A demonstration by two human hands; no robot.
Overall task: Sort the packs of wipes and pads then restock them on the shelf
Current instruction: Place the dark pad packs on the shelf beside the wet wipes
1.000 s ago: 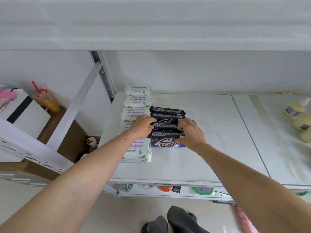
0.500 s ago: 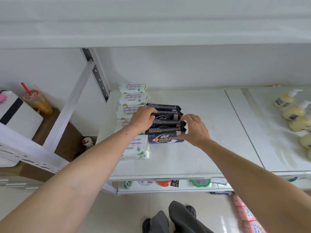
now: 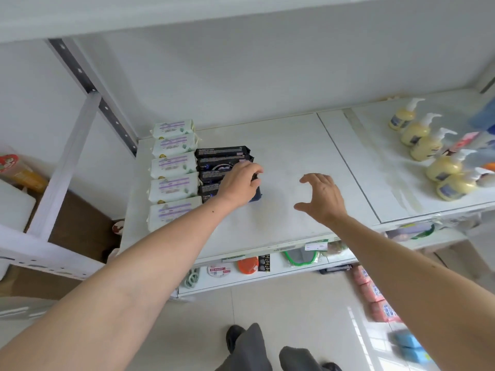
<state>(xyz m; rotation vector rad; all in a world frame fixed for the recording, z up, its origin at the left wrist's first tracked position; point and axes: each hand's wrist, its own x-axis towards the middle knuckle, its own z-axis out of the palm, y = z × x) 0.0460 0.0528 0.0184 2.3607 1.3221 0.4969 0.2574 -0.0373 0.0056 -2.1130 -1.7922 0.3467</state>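
Note:
Several white wipe packs (image 3: 172,167) with purple labels stand in a row at the left end of the white shelf (image 3: 289,145). Right beside them stands a row of black pad packs (image 3: 222,152). My left hand (image 3: 239,180) lies over the front black packs, fingers curled round their right edge. My right hand (image 3: 322,196) hovers above the bare shelf to the right of the packs, fingers spread and holding nothing.
Several yellow pump bottles (image 3: 428,145) stand at the right of the shelf. Pink packs (image 3: 372,290) and blue packs (image 3: 409,344) lie on the floor at lower right. A lower shelf holds small items (image 3: 247,265). A drink cup (image 3: 18,170) stands far left.
My right hand has let go of the black packs and moved away to the right. My left hand has shifted across onto the front packs. The view has swung right.

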